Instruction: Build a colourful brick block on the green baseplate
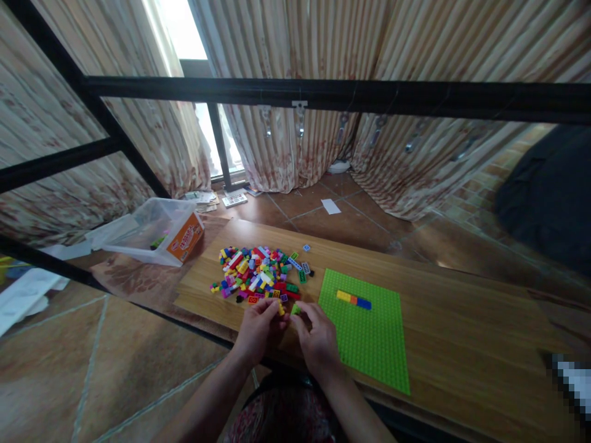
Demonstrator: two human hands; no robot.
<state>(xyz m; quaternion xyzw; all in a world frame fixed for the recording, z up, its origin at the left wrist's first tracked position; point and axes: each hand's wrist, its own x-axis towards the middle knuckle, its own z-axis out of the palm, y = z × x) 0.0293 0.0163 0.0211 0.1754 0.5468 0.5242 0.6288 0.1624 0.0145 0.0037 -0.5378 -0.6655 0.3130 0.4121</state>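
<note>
My left hand pinches a small yellow toy brick between thumb and fingers. Close beside it, my right hand grips a lime green toy brick. Both hands are over the near edge of the table, just in front of a mixed pile of coloured bricks. To the right lies a flat green studded baseplate, its left edge by my right hand. On its upper part sits a row of a yellow brick, an orange brick and a blue brick.
The wooden table stretches to the right. A clear plastic bin with an orange label stands at the left, a few green pieces inside. Black metal bars cross in front of curtains. White paper lies on the tiled floor.
</note>
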